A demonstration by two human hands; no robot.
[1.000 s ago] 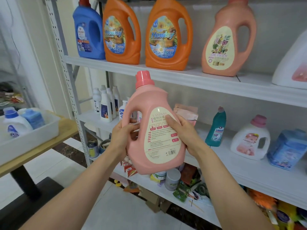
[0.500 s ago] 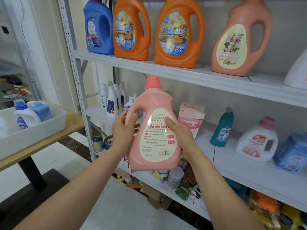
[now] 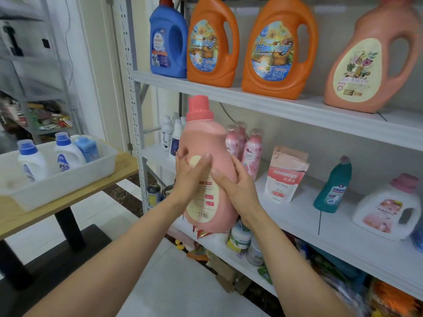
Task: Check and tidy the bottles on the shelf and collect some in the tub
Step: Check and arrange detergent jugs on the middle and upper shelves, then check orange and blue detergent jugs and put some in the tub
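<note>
Storeroom, tiled floor (image 3: 183,282). Your left hand (image 3: 187,177) and right hand (image 3: 238,188) each have a closed grip round the pink bottle (image 3: 206,143), held upright in the air before the middle shelf (image 3: 297,213). Step in hand, as judged: label check. Next move calls for a decision: reshelve it, or carry it left to the tub (image 3: 68,179) on the counter (image 3: 124,162).

The left hand (image 3: 191,179) hides much of the label (image 3: 202,202) on the pink detergent bottle (image 3: 203,138); the remaining print is unreadably blurred.
</note>
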